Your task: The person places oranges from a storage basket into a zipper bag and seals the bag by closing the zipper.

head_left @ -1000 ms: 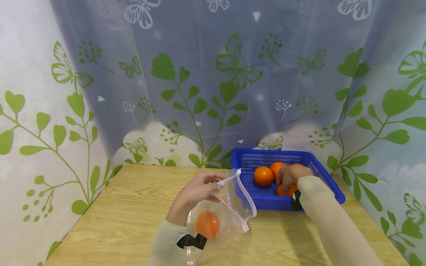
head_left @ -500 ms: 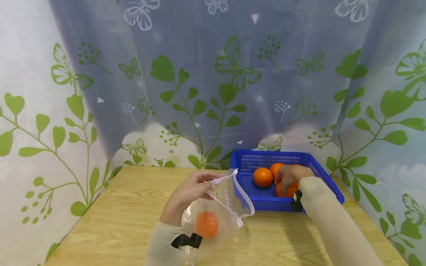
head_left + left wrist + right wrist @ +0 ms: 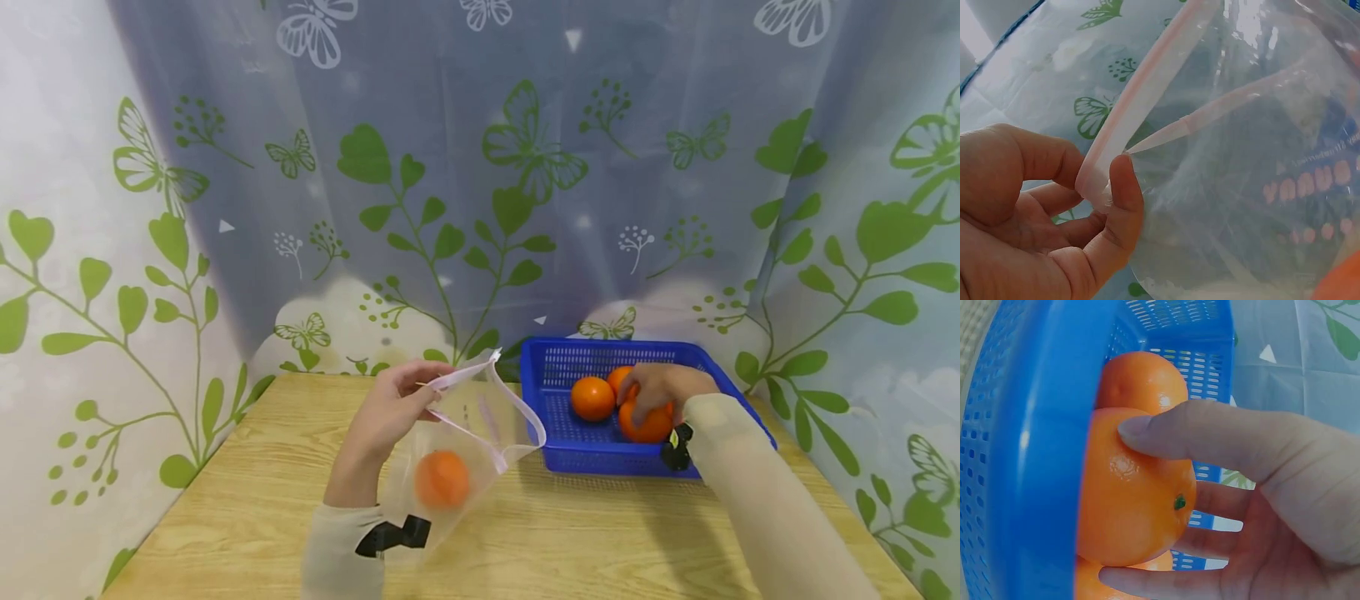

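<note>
Gripping an orange [image 3: 1129, 494] in the blue basket, the right hand [image 3: 667, 390] curls round it, with the thumb laid on one side and the other fingers reaching round the far side. A small green stem spot shows on the fruit, close to the near wall of the basket [image 3: 600, 461]; whether it touches the bottom, I cannot tell. One more orange [image 3: 592, 398] sits to its left, another [image 3: 622, 379] lies behind, partly covered by the hand, and the right wrist view shows part of one below the held fruit.

To the left of the basket, the left hand [image 3: 393, 408] pinches the edge of a clear zip bag [image 3: 480, 408] between thumb and forefinger, the other fingers bent behind. The bag's mouth gapes toward the basket, and a single orange [image 3: 442, 480] lies inside, low down. Pink lettering runs across the plastic in the left wrist view.

Both arms wear pale sleeves [image 3: 765, 492] with a black strap [image 3: 393, 536] at each wrist. Underneath is a wood-grain table [image 3: 247, 467], and behind hangs a blue and white curtain [image 3: 420, 183] printed with green leaves and butterflies
</note>
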`<action>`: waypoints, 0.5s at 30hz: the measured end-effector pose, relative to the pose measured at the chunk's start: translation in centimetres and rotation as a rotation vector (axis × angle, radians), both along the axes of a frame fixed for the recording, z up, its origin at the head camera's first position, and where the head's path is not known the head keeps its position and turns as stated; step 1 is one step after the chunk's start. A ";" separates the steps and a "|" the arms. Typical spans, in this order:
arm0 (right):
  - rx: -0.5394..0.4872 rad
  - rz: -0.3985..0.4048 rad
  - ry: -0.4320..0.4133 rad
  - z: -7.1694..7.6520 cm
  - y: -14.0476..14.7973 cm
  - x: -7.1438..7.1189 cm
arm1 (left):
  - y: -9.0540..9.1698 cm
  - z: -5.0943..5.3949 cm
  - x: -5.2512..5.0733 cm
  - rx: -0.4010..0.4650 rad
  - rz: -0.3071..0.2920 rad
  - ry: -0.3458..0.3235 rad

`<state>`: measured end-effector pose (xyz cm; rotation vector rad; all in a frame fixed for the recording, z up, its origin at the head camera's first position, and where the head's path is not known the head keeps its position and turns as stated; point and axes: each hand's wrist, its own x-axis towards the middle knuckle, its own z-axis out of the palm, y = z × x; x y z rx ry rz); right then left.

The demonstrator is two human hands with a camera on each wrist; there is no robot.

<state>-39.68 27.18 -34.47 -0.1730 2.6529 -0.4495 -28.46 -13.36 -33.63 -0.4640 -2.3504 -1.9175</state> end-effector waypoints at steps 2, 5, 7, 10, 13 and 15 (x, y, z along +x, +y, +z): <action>-0.017 0.013 0.007 0.3 0.1 0.0 | 0.0 0.1 0.1 -0.002 0.009 0.008; -0.027 0.053 0.038 1.0 0.0 0.1 | 0.2 0.2 0.2 -0.021 -0.001 0.020; -0.039 0.097 0.064 1.7 -0.2 0.1 | 0.4 0.1 0.1 -0.034 -0.002 0.015; -0.082 0.162 0.089 2.9 -0.6 0.2 | 0.6 0.0 0.1 -0.044 -0.009 0.004; -0.157 0.220 0.105 4.2 -1.0 0.5 | 0.8 -0.2 0.0 -0.045 -0.017 -0.006; -0.185 0.267 0.134 4.9 -1.3 0.6 | 0.9 -0.3 -0.1 -0.045 -0.020 -0.014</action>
